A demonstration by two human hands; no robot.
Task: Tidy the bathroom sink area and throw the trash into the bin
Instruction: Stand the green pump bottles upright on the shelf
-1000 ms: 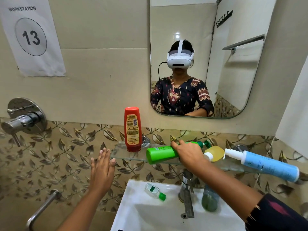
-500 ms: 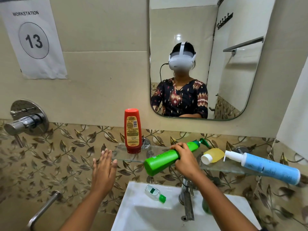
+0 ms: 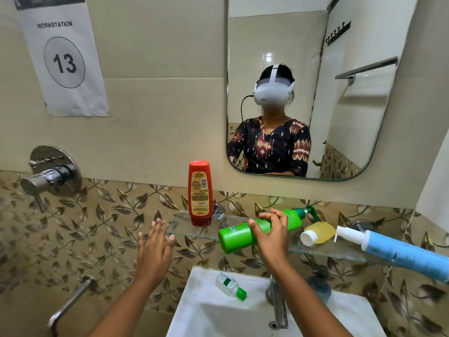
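Note:
My right hand [image 3: 271, 235] grips a green pump bottle [image 3: 237, 233] around its middle and holds it tilted over the glass shelf [image 3: 181, 226], base toward me, pump toward the wall. My left hand [image 3: 153, 249] hovers open, fingers up, left of the shelf and holds nothing. A red bottle [image 3: 199, 193] stands cap-down on the shelf's left end. A small yellow bottle [image 3: 318, 232] with a white cap and a blue pump bottle [image 3: 401, 254] lie on the shelf to the right. A small clear bottle with a green cap [image 3: 229, 285] lies on the white sink [image 3: 209, 312] rim.
A chrome tap [image 3: 278, 307] rises at the sink's back. A mirror [image 3: 340, 69] hangs above the shelf. A chrome wall valve [image 3: 52, 176] sits at the left, and a metal rail [image 3: 69, 304] juts out lower left. A dark bottle [image 3: 319, 287] stands under the shelf.
My right hand has lifted the green bottle's base off the shelf and swung it toward me, tilting it. My left hand has stayed raised and open. The view has shifted down a little.

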